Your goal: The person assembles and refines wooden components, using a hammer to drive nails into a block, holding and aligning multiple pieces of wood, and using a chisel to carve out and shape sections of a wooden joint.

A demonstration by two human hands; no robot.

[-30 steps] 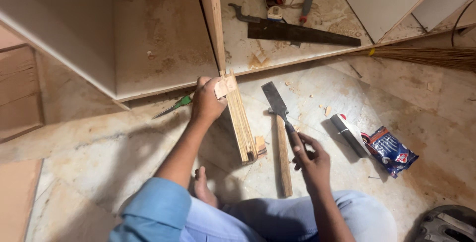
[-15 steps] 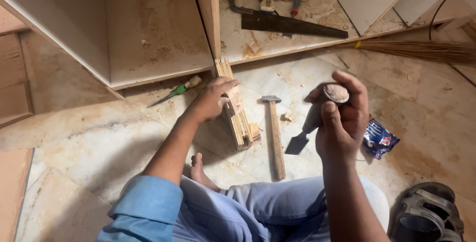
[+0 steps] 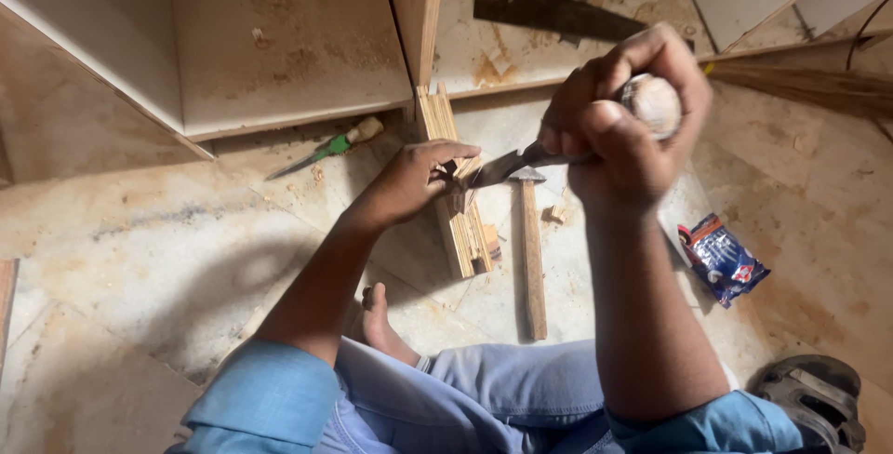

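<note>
My right hand [image 3: 625, 128] is wrapped tight around a chisel [image 3: 558, 147] with a rounded wooden handle, its flat blade meeting the strip of plywood [image 3: 456, 203] on the floor. My left hand [image 3: 414, 180] pinches that layered strip.

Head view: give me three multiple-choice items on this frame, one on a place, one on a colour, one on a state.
1. Where does the hammer lie?
A. on the floor right of the wood strips
B. on the saw
C. inside the cabinet

2. What colour is the screwdriver shaft?
A. red
B. green
C. black

3. What is the right hand doing?
A. lying open on the floor
B. gripping a chisel by its rounded handle
C. holding the broom

Answers: 1 A, it lies flat beside the strips; 2 B, green shaft; 3 B, fingers wrap the handle.
</note>
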